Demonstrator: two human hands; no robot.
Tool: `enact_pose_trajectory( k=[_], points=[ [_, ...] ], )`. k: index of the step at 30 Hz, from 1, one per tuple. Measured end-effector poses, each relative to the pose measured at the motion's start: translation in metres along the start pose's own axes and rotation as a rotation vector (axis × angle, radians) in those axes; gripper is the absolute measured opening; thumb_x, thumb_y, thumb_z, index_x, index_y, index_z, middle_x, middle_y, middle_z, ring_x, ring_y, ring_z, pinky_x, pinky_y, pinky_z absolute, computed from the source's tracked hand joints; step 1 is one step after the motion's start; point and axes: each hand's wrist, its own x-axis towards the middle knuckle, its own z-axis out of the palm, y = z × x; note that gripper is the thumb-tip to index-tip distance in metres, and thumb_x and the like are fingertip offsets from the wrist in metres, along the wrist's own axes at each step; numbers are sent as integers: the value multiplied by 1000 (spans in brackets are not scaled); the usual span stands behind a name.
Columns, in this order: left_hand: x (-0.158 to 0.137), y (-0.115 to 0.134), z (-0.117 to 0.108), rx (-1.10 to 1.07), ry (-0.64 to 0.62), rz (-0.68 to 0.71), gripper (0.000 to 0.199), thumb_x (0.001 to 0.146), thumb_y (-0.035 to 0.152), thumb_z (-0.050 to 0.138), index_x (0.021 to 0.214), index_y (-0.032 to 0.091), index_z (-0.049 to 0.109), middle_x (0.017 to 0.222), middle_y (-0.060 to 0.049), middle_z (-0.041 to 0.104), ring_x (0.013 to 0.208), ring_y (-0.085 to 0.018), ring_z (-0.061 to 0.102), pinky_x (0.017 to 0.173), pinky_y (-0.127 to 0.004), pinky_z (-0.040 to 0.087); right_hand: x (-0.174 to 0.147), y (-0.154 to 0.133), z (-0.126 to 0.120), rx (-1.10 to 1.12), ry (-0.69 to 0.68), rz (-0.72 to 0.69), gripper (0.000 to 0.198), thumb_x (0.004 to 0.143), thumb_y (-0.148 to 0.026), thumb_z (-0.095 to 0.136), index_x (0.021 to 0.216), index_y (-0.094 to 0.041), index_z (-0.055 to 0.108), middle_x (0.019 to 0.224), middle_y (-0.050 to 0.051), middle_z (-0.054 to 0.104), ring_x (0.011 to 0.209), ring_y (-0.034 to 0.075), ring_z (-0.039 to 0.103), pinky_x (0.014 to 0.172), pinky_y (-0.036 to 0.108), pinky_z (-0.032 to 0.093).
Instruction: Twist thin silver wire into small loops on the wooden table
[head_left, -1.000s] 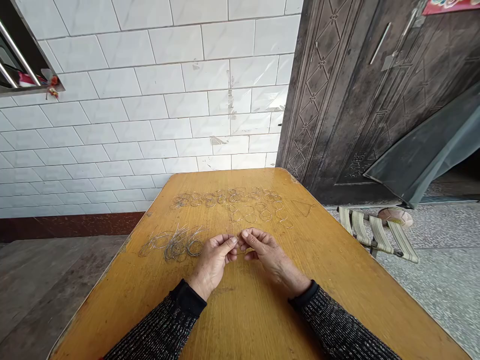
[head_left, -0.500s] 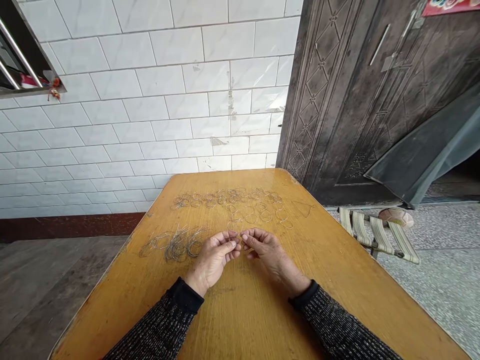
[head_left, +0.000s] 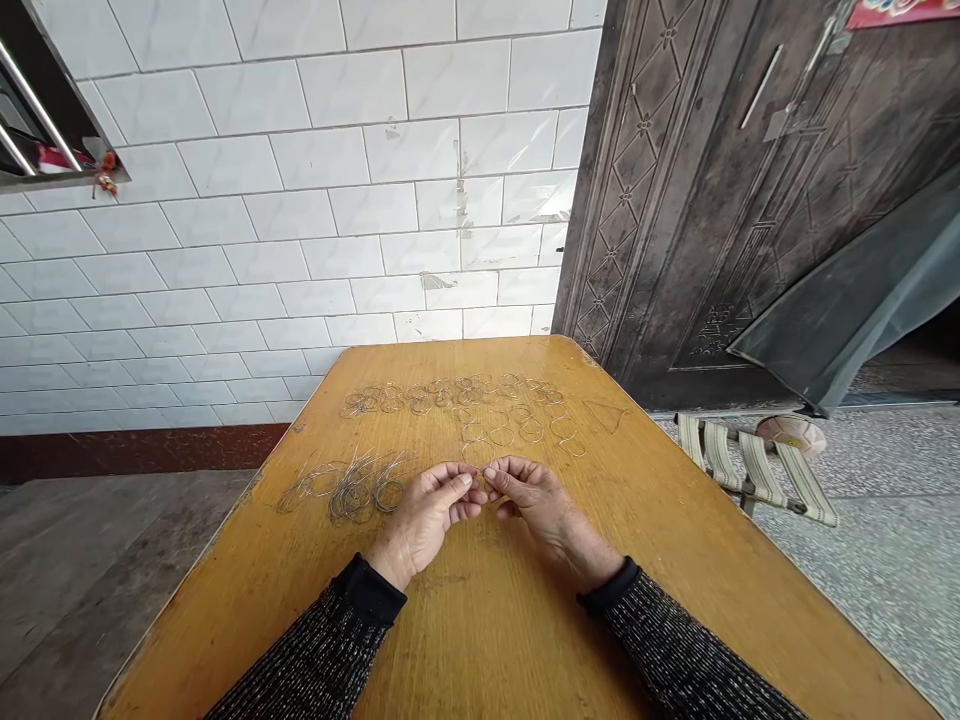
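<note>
Fingertip to fingertip, my left hand [head_left: 439, 505] and my right hand [head_left: 532, 500] pinch a thin wire over the middle of the table [head_left: 495, 630]. Most of that wire is hidden by my fingers, and its shape is hard to make out. Left of my left hand lies a pile of loose grey wires [head_left: 356, 488], some coiled. Beyond my hands are several wires bent into curved loops [head_left: 501, 430], with a row of looped wires [head_left: 420, 396] behind them. A wire triangle [head_left: 606, 415] lies at the right.
A white tiled wall [head_left: 322, 210] stands behind the table, with a dark carved door [head_left: 675, 200] on the right. Beside the table's right edge is a folding stool with striped webbing [head_left: 754, 465], a round cushion-like thing [head_left: 792, 433] behind it. A barred window [head_left: 45, 110] shows top left.
My hands stay almost in place, fingertips still together on the wire, with only a slight shift of the fingers. The wires on the table have not moved.
</note>
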Motion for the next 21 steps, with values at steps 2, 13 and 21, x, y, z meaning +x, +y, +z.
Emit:
enact_pose_trajectory(
  k=[2,13,21],
  points=[
    [0,0,-1,-19,-8,-15,19,68,28,67,75,12,61,72,-4,62,68,-12,59,61,-23,43,0,-1,0,-28,2,-9,33,62,-47,66,61,-16,57,58,-1,56,53,9,50,47,20,37],
    [-1,3,-4,-193,26,-211,4,67,13,66,67,9,64,72,-4,58,54,-3,46,40,-13,27,-1,-3,4,-69,19,-1,35,60,-50,66,57,-17,54,54,-2,48,49,8,42,43,19,33],
    [2,1,-4,-212,3,-175,10,58,11,72,65,10,65,69,-2,58,50,-1,40,39,-13,22,-3,-3,5,-10,-5,21,32,61,-45,66,57,-16,54,56,-2,48,51,8,41,43,19,33]
  ],
)
